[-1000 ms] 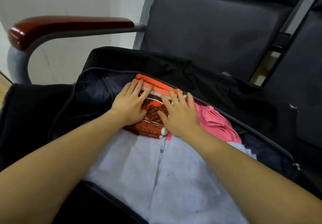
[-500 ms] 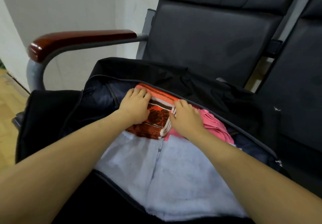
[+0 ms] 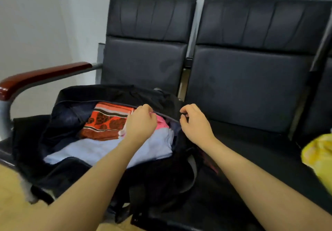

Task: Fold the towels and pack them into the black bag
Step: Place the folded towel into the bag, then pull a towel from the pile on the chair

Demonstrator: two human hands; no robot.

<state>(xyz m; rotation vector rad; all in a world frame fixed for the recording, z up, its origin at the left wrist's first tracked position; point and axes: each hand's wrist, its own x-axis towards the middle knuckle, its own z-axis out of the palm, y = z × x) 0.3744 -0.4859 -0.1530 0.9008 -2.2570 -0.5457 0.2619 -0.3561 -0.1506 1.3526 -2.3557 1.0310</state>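
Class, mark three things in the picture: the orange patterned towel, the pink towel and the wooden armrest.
orange patterned towel (image 3: 106, 121), head view, middle of its patterned top face.
pink towel (image 3: 161, 123), head view, exposed fold beside the left hand.
wooden armrest (image 3: 45, 75), head view, middle of its top.

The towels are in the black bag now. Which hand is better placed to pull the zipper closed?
Probably the right hand: it pinches something small and dark, likely the zipper pull, at the bag's right end. The left hand grips the opening's edge beside the pink towel, suited to steadying it.

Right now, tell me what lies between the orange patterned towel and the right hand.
Head view: the left hand, the pink towel and the black bag's zipper edge.
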